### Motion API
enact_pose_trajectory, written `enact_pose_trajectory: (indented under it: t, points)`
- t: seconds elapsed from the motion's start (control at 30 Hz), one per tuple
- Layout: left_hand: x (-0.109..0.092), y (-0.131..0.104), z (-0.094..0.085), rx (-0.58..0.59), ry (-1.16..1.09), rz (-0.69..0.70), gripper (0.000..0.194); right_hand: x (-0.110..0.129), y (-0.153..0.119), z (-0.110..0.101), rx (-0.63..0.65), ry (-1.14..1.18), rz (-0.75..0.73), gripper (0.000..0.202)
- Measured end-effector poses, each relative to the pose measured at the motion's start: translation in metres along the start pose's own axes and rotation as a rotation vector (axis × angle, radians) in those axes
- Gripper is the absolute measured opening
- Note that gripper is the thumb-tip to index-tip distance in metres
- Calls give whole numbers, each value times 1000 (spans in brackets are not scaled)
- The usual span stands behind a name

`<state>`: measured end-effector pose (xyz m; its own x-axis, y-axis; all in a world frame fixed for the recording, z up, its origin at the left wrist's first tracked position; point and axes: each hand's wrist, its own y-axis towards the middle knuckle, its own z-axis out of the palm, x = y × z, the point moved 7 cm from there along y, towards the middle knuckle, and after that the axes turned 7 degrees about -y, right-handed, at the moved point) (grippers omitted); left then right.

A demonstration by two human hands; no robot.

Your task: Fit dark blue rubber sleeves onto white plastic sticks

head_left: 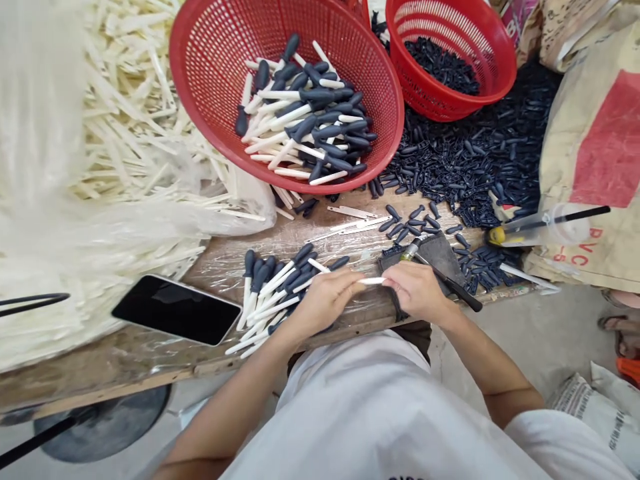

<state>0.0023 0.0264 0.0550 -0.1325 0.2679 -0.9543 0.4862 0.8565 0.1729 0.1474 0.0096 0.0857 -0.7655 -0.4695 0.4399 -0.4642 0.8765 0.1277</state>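
Observation:
A short white plastic stick [373, 281] spans the gap between my two hands, above the table's front edge. My left hand [326, 297] pinches its left end. The fingers of my right hand [414, 291] close round the other end; whether they also hold a dark piece is hidden. Beside my left hand lies a pile of white sticks with dark blue handles [274, 288]. Just behind my right hand is a dark pad [443, 255], with a black-handled tool [457, 287] across it, its shiny end by my knuckles. Loose dark blue handles [415, 223] are scattered behind.
A large red basket [200, 87] of handled sticks stands at the back, beside a smaller red basket [445, 107]. White sticks [125, 127] heap at left; dark handles [465, 160] heap at right. A phone [175, 310], a clear bottle [545, 228] and a sack [600, 140] flank the workspace.

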Motion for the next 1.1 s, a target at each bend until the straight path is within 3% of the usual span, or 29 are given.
enact_pose_trajectory:
  t: [0.07,0.17,0.23,0.27,0.37,0.43,0.5,0.6,0.7,0.8,0.87,0.97,1.1]
  points:
    - [-9,2,11,100,100,67,24,8,2,4,45,-26,-88,29]
    - [-9,5,14,45,109,52,24,-5,15,7,155,129,-85,24]
    - [0,5,14,-6,40,-42,20,-44,30,1,173,217,44,21]
    - [7,4,14,-20,-13,-108,19,-73,38,-7,120,185,164,24]
    - [27,0,18,-37,-190,-285,26,-175,48,-45,-138,-240,629,26]
    - [34,-2,17,-79,-247,-330,31,-220,51,-54,-170,-331,733,18]
    - [37,-2,15,-133,-255,-342,27,-239,52,-53,-150,-355,755,12]
    - [37,-2,12,-185,-237,-364,23,-217,49,-45,-145,-340,692,13]
    - [36,-1,10,-196,-160,-380,22,-147,44,-31,-114,-142,457,16]
    - [33,4,10,-153,-59,-351,38,-71,34,-19,-12,18,169,14]
    - [32,7,12,-105,-4,-322,47,-39,26,-16,0,63,50,14]
    - [30,10,15,-43,52,-257,45,-21,18,-19,-10,73,-30,14]
    - [21,10,21,-14,73,-103,30,-22,14,-25,19,82,-53,14]
